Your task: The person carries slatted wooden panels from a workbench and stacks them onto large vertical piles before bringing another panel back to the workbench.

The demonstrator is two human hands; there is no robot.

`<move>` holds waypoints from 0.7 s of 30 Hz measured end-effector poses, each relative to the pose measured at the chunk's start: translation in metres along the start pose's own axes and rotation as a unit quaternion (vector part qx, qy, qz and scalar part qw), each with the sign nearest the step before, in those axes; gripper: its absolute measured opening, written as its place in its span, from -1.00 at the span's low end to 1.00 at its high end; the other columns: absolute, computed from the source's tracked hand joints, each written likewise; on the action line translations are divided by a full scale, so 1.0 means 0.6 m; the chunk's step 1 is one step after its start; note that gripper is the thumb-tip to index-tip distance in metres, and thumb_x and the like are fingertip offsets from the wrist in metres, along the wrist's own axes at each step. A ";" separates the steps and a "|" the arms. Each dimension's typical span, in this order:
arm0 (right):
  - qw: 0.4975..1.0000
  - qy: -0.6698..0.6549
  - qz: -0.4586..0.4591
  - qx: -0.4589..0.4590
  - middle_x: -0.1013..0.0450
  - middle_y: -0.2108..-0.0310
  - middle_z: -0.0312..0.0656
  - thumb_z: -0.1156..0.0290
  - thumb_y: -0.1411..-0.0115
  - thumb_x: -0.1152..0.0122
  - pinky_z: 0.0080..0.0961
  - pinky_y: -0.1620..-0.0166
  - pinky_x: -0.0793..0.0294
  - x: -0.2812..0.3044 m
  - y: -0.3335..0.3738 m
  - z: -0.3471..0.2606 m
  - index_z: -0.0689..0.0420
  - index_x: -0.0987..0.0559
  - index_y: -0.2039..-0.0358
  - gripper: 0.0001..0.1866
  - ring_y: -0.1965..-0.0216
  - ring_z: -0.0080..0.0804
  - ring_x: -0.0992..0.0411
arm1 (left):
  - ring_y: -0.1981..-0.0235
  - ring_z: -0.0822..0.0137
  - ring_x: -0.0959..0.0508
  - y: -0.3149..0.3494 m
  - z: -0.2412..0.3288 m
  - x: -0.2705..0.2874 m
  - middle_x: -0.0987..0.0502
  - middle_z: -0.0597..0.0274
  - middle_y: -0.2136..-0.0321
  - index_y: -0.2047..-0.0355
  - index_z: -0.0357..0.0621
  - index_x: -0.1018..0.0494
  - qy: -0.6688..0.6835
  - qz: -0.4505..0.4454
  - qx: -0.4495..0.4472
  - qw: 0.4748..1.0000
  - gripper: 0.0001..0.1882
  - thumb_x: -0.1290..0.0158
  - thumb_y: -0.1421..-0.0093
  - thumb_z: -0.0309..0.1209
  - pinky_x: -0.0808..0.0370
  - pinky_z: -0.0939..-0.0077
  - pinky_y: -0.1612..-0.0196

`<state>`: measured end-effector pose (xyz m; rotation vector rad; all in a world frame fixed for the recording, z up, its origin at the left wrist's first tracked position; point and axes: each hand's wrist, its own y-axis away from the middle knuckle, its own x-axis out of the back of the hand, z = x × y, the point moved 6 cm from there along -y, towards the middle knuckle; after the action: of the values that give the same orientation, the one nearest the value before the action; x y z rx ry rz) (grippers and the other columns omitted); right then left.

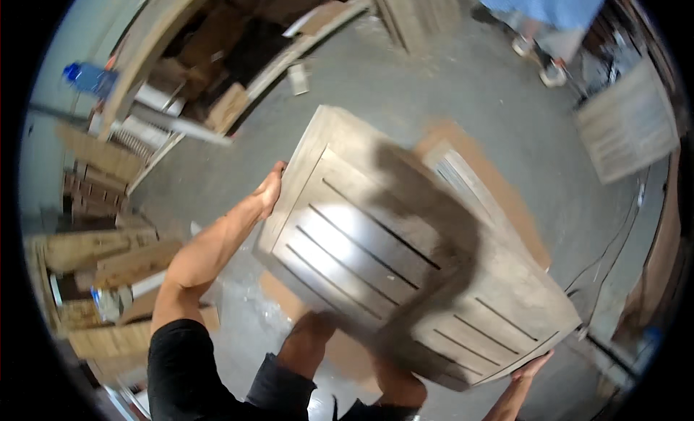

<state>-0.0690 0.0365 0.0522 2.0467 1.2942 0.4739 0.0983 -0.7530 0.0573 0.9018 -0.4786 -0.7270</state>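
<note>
Carrying a slatted grey wooden panel (405, 262) over the workshop floor (448, 95), mid-lift as I judge it.

Head view: my left hand (269, 193) wraps fingers over the panel's upper-left edge; my right hand (531, 367) grips its lower-right corner from beneath, fingers curled; next I'd need level, steady footing; a blue bottle (88, 78), far left of the panel, shows no contents I can make out.

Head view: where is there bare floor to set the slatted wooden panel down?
Bare concrete floor lies beyond the panel, between it and the person in blue. The cardboard sheet under the panel's far edge looks free too. The left side is crowded with stacked wood scraps. Left hand and right hand hold the panel's edges.
</note>
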 end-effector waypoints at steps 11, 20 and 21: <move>0.823 0.319 -0.463 -0.089 -0.12 -0.30 -0.09 -0.40 -0.09 0.26 -0.09 -0.29 -0.06 -0.558 0.513 -0.115 0.05 -0.15 -0.31 -0.05 -0.26 -0.05 -0.13 | -0.02 0.11 -0.46 0.933 -0.189 0.552 -0.43 -0.01 -0.06 -0.18 -0.19 -0.26 0.217 0.297 0.149 0.918 -0.33 0.56 -0.33 -0.01 -0.32 0.20 -0.15; 0.528 0.553 -0.608 -0.215 -0.19 -0.25 -0.02 -0.41 -0.02 0.15 -0.03 -0.27 -0.10 -1.096 1.087 0.159 0.08 -0.23 -0.27 -0.02 -0.24 -0.03 -0.18 | -0.11 0.04 -0.39 1.225 -0.652 0.584 -0.36 0.05 -0.14 -0.24 -0.14 -0.20 0.484 0.410 0.055 0.771 -0.39 0.53 -0.33 -0.09 -0.31 0.09 -0.17; 0.500 0.569 -0.617 -0.212 -0.20 -0.25 -0.02 -0.40 -0.04 0.16 -0.03 -0.26 -0.11 -1.150 1.093 0.211 0.09 -0.24 -0.27 -0.04 -0.23 -0.03 -0.19 | -0.12 0.03 -0.39 1.234 -0.672 0.569 -0.37 0.06 -0.13 -0.23 -0.13 -0.21 0.546 0.424 0.051 0.721 -0.39 0.53 -0.33 -0.09 -0.30 0.10 -0.18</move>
<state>0.1313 -0.8148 0.4486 -0.2499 2.5137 1.2481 0.8567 -0.4860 0.4829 0.9265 0.1798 0.7216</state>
